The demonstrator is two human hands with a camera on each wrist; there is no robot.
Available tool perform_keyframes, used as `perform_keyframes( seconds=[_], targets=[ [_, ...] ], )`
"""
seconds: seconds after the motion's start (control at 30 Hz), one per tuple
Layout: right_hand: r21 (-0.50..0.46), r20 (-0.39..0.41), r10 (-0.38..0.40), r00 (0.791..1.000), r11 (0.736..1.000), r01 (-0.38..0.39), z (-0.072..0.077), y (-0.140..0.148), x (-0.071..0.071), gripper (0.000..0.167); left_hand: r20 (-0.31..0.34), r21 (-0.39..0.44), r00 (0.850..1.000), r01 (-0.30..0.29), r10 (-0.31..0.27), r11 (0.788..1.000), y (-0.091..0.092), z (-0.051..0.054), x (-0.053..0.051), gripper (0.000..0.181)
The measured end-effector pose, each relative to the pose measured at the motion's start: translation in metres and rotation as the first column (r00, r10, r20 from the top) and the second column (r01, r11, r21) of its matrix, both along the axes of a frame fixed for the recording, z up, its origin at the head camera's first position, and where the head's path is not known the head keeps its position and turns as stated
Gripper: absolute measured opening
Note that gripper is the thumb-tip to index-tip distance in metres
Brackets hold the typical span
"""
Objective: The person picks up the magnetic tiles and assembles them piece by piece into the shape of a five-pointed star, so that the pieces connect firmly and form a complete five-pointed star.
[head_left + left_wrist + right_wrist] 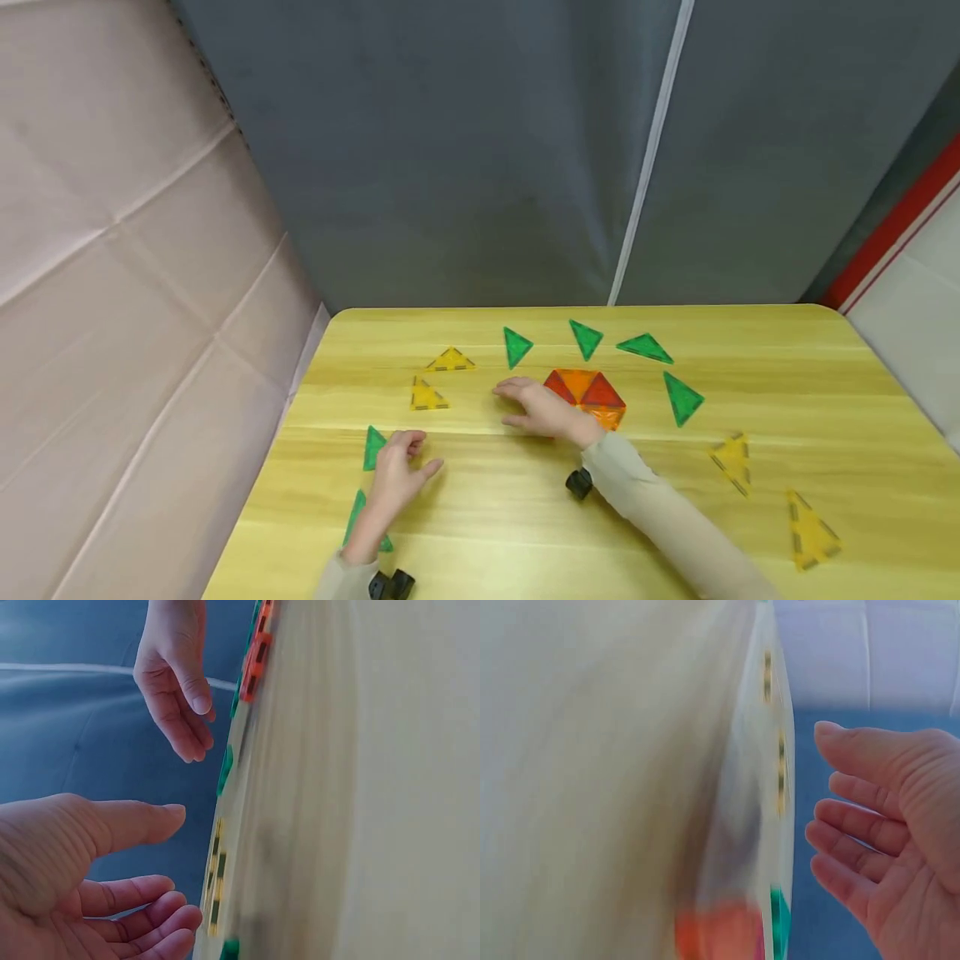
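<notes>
Above the left part of the table, my left hand (397,475) is held with loosely bent fingers and nothing in them. It partly covers a green triangular tile (372,450), and its wrist overlaps another green tile (355,508). My right hand (551,412) hovers over the middle, fingers extended and empty, as the right wrist view also shows. Its wrist hides part of a cluster of red and orange triangular tiles (602,392) joined edge to edge. Two yellow triangular tiles, one (451,360) behind the other (427,396), lie between the hands toward the back left.
Several green triangles, among them one at the back (517,346) and one at the right (682,398), curve around the cluster. Two yellow triangles, a nearer (812,532) and a farther (733,461), lie at right. A grey curtain (450,167) hangs behind the wooden table (510,533).
</notes>
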State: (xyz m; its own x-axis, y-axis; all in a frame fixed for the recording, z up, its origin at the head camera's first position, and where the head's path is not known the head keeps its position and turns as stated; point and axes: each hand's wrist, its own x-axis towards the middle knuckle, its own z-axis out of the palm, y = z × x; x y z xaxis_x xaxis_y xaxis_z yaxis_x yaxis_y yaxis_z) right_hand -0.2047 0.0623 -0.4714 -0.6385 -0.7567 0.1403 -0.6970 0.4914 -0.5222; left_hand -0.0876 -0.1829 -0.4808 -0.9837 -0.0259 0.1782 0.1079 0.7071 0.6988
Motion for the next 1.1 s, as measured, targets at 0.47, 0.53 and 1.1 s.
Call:
perform_keyframes(
  seconds=[0.47,0.53,1.1],
  targets=[
    [0.048,-0.013,0.222,0.975,0.974,-0.221,-0.013,-0.122,0.021,0.041,0.019,-0.064,0.986,-0.167,0.168,0.984,-0.047,-0.007,0.058,0.047],
    [0.068,-0.034,0.251,0.967,0.966,-0.248,-0.014,-0.135,0.025,0.041,0.014,-0.100,0.984,-0.177,0.179,0.979,-0.051,-0.008,0.065,0.049],
    [0.436,-0.197,0.323,0.926,0.874,-0.212,-0.014,-0.183,0.040,0.042,0.166,-0.182,0.966,-0.168,0.199,0.969,-0.060,-0.013,0.086,0.089]
  ],
)
